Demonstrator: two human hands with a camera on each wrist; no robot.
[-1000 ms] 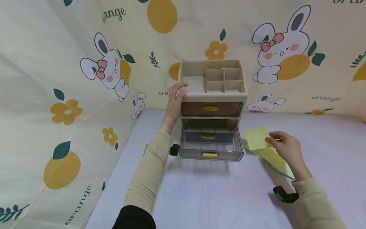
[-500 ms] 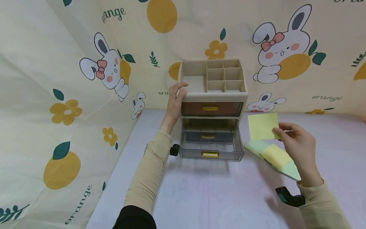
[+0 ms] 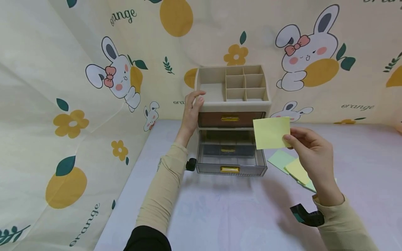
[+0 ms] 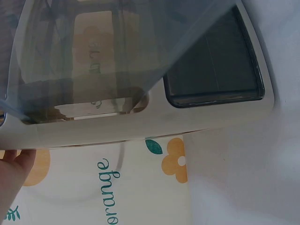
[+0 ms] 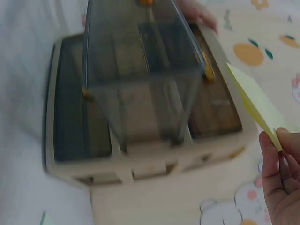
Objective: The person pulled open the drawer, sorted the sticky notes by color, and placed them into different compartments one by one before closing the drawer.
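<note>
My right hand [image 3: 314, 153] pinches a yellow sticky note pad [image 3: 271, 133] by its right edge, thumb in front. The pad is raised in front of the organizer's right side, covering part of the open drawer [image 3: 230, 170]. In the right wrist view the pad [image 5: 258, 101] shows edge-on, as a thin stack. A cream desk organizer [image 3: 235, 107] stands by the wall. My left hand [image 3: 191, 113] holds its upper left corner, fingertips over the rim. The pulled-out drawer is clear grey plastic with a gold handle.
Green sticky notes [image 3: 279, 160] and a yellow sticky note pad [image 3: 296, 170] lie overlapping on the table [image 3: 220, 212], right of the organizer. A brown drawer [image 3: 216, 119] above is closed. The organizer's top has several compartments [image 3: 236, 82]. A patterned cloth [image 3: 201, 42] hangs behind.
My right hand has lifted the yellow sticky note pad off the others on the table, then carried it left toward the open drawer. The left hand keeps its place on the organizer.
</note>
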